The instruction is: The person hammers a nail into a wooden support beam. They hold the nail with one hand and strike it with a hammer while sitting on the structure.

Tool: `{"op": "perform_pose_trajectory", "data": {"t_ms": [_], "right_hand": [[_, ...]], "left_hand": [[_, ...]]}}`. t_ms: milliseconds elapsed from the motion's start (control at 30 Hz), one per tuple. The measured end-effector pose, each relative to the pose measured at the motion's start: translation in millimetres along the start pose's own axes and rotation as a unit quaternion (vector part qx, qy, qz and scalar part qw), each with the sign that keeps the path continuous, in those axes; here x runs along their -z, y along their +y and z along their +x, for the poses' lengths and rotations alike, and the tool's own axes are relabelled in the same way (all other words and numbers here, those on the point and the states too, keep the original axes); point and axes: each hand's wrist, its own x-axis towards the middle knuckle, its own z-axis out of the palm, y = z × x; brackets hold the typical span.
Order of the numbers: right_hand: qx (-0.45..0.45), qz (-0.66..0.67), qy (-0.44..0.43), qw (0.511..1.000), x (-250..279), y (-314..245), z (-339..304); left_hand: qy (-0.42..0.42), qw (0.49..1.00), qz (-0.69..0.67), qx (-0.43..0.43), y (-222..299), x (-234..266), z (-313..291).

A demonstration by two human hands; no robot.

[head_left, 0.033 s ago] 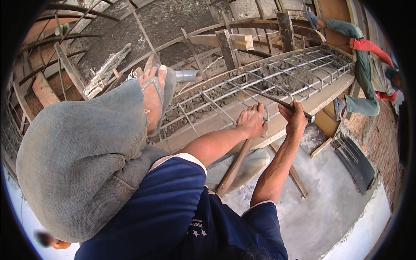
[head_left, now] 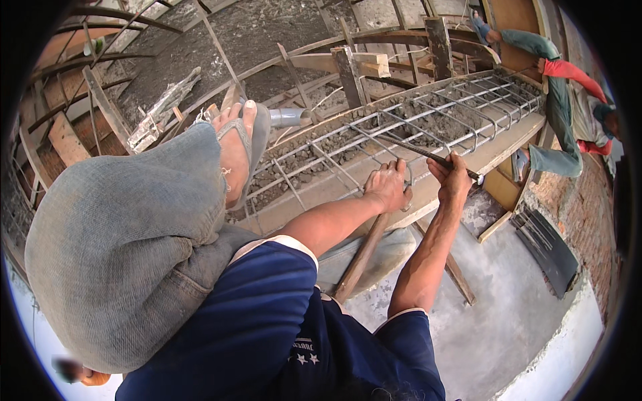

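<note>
My right hand (head_left: 456, 179) is closed round the thick end of a long dark metal bar (head_left: 428, 155). The bar's thinner end reaches left among the bars of a steel reinforcement cage (head_left: 406, 122). Just to its left, my left hand (head_left: 388, 187) has its fingers curled over the near side of the cage, by a bent stirrup. The cage lies lengthwise in a narrow wooden trough, with lumpy grey concrete (head_left: 438, 122) under and between its bars. A pale side board (head_left: 428, 194) runs along the trough below both hands.
My sandalled foot (head_left: 239, 144) rests on the trough's left end, beside a grey pipe (head_left: 289, 117). Wooden uprights (head_left: 349, 75) line the far side. Another person (head_left: 565, 100) is at the trough's right end. Timber braces (head_left: 451, 267) stand below, above a grey floor.
The bar has tilted slightly: its thin end sits a little lower and its thick end a little higher, along with my right hand. My left hand keeps its place.
</note>
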Motion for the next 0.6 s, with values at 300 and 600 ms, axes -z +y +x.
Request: {"op": "perform_pose_trajectory", "data": {"t_ms": [300,600], "right_hand": [[0.018,0.034,0.020,0.999,2,4,0],[-0.014,0.063,0.028,0.998,18,7,3]], "left_hand": [[-0.008,1.000,-0.001,-0.001,-4,-4,-1],[0.008,1.000,-0.010,-0.002,-4,-5,2]]}}
